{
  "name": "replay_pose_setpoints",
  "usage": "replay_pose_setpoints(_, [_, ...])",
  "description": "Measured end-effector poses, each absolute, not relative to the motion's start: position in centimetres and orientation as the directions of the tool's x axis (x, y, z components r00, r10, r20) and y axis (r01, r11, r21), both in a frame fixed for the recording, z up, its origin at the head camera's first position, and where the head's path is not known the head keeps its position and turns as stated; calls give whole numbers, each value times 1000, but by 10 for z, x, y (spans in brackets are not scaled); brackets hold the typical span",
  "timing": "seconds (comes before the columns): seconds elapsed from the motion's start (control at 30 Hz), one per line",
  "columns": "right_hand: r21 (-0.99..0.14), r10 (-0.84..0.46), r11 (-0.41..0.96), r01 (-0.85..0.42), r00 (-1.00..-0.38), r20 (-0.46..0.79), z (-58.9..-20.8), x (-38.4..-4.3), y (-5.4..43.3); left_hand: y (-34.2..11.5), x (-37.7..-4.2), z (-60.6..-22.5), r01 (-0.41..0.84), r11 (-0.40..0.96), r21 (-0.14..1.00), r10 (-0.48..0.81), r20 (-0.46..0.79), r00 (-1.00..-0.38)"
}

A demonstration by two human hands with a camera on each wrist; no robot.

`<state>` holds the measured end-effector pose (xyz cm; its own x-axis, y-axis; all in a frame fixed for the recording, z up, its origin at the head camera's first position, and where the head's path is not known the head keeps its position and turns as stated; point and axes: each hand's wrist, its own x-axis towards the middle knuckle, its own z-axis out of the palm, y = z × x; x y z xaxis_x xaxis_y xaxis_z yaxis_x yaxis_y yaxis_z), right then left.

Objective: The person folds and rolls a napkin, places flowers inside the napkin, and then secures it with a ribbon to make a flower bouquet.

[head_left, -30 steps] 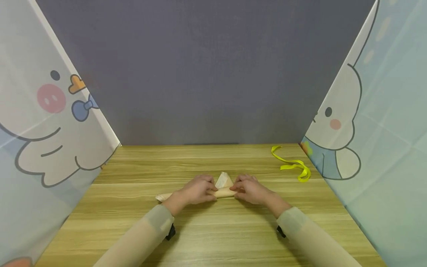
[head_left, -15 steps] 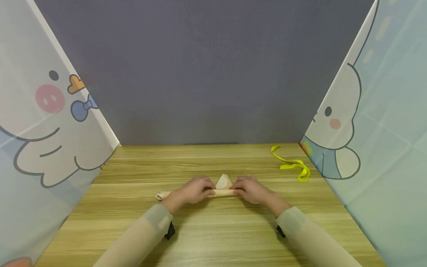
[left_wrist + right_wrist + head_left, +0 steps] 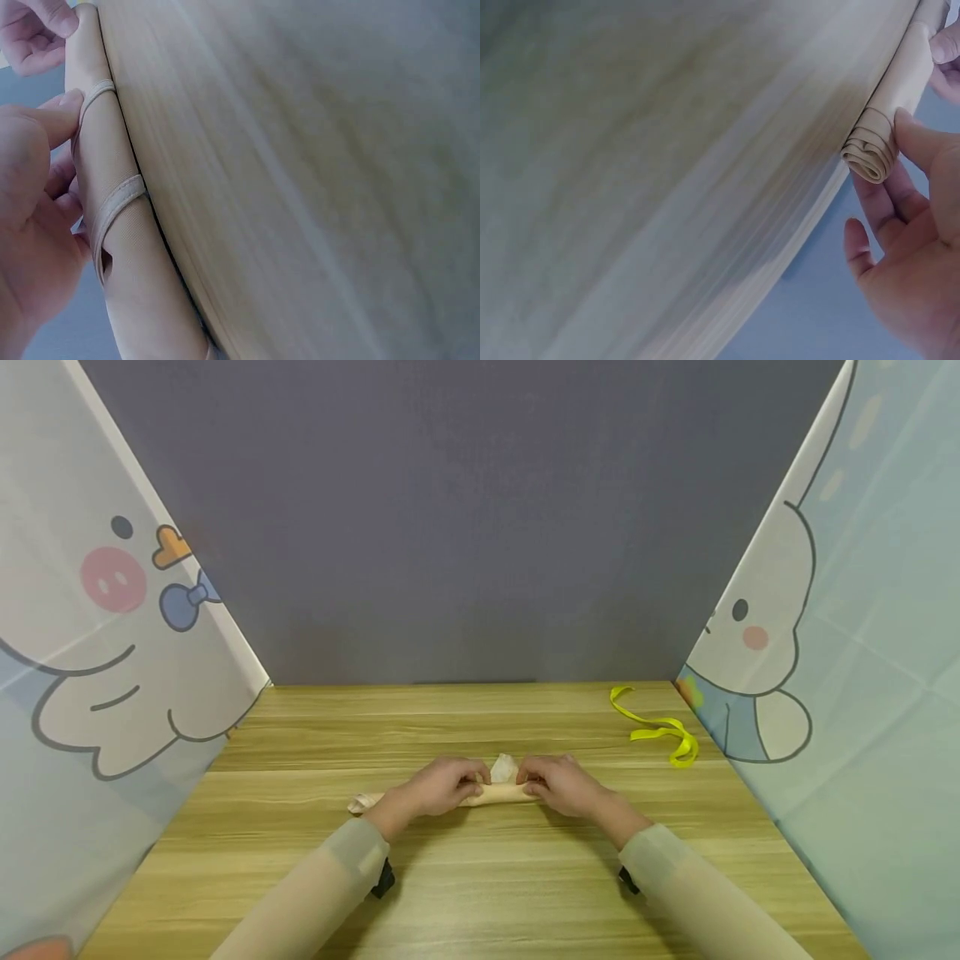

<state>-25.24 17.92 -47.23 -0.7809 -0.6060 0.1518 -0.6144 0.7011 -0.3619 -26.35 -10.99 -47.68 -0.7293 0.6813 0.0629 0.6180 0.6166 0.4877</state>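
A roll of beige cloth (image 3: 501, 793) lies crosswise on the wooden table. Past its far side a pale pointed flap (image 3: 503, 768) sticks out flat between my hands. My left hand (image 3: 441, 787) pinches the roll left of the flap, thumb on the near side. On the right, my other hand (image 3: 562, 786) holds it the same way, close to that end. Two narrow stitched straps (image 3: 120, 196) cross the cloth in the left wrist view. Coiled layers show at the roll's end (image 3: 868, 156) in the right wrist view. My left forearm partly covers the left stretch.
A yellow ribbon (image 3: 667, 732) lies loosely curled toward the back right of the table (image 3: 480, 885). A grey panel (image 3: 480, 527) stands behind the far edge. Cartoon-printed sheets (image 3: 847, 693) flank both sides.
The pale flap has become shorter as the cloth rolled away from me. My fingers lifted slightly and re-gripped over the roll, while the forearms stayed almost still. The ribbon has not moved.
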Motion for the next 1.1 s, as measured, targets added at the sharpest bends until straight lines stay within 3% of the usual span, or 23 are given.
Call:
replay_pose_setpoints(0.13, [-340,-606,715,-611,-784,134,-472,-251,180,-111,-264,-478,665,618,419,692,112,-713])
replay_pose_setpoints(0.4, [-401,-592,716,-571,-801,83,-472,-250,182,-108,-260,-476,675,662,327,681,116,-724])
replay_pose_setpoints(1.1, [-358,-622,702,-616,-775,113,-472,-254,183,-112,-262,-482,649,621,440,675,122,-728])
